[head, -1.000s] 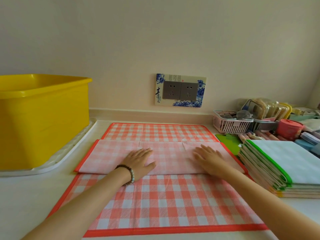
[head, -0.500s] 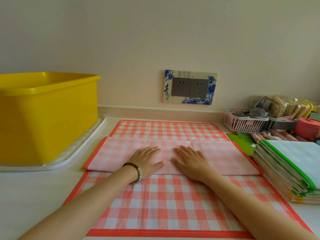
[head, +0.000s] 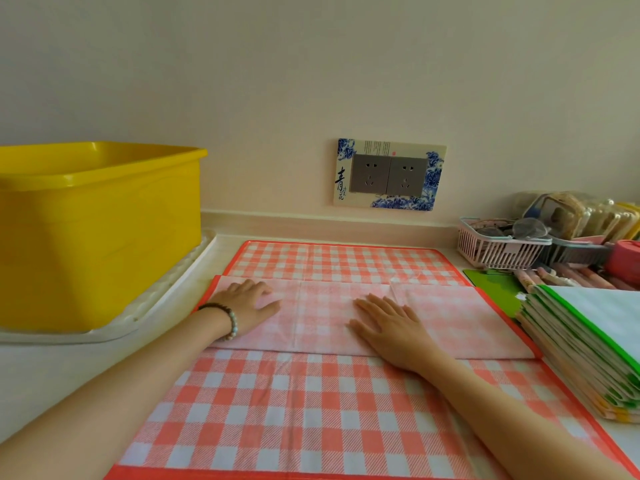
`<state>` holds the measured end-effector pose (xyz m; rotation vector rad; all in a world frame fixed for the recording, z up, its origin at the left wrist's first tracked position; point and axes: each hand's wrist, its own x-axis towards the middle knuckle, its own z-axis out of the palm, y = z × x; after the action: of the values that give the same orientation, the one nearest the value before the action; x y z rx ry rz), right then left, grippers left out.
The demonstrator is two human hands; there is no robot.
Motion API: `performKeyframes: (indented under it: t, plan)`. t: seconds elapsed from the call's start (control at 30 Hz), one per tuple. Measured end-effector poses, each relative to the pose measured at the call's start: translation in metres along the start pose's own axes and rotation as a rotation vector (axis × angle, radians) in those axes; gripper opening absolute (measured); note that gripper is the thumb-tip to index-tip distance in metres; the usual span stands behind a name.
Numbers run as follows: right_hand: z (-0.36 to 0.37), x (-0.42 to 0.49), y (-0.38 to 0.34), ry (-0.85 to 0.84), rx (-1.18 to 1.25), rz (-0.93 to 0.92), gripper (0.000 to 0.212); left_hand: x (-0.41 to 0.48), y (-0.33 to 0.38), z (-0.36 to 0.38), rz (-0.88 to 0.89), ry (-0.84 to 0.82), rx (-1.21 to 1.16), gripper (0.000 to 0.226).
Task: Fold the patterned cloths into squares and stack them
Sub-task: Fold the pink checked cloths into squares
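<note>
An orange-and-white checked cloth [head: 311, 410] with an orange border lies spread on the counter. Across its middle lies a folded band [head: 325, 317] showing the paler reverse side. My left hand [head: 247, 306], with a bead bracelet on the wrist, presses flat on the band's left end. My right hand [head: 391, 327] presses flat on the band near its middle, fingers straight. At the right stands a stack of folded cloths [head: 595, 344] with green and yellow edges, its top one white.
A yellow plastic tub [head: 97, 230] sits on a white tray [head: 138, 317] at the left. A double wall socket [head: 389, 174] is on the wall behind. A pink basket [head: 498, 247] and assorted small items crowd the back right corner.
My left hand has slid left along the folded band to its left end. My right hand stays pressed near the middle. The camera view has shifted slightly.
</note>
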<state>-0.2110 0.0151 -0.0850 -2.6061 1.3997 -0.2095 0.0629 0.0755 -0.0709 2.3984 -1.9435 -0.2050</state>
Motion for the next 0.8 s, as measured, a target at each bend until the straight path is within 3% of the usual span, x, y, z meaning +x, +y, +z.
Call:
performKeyframes:
  t: [0.07, 0.3, 0.4, 0.5, 0.63, 0.8]
  plan:
    - [-0.001, 0.0, 0.0, 0.012, 0.027, -0.001, 0.063, 0.014, 0.019, -0.01, -0.024, 0.002, -0.017, 0.063]
    - [-0.01, 0.002, 0.006, 0.064, 0.252, 0.041, 0.07, 0.061, 0.083, -0.008, 0.25, 0.019, -0.096, 0.057]
    - [-0.01, 0.003, 0.011, 0.08, 0.38, 0.073, 0.07, 0.075, 0.1, -0.011, 0.219, 0.014, -0.11, 0.052]
    - [-0.011, 0.005, 0.015, 0.107, 0.441, 0.082, 0.062, 0.082, 0.112, -0.018, 0.156, -0.086, -0.115, 0.063]
    - [-0.013, 0.007, 0.019, 0.15, 0.529, 0.091, 0.051, 0.083, 0.118, -0.025, 0.222, -0.152, -0.087, 0.067]
    - [-0.016, 0.011, 0.021, 0.293, 0.634, 0.09, 0.04, 0.068, 0.107, -0.033, 0.332, -0.004, -0.248, 0.05]
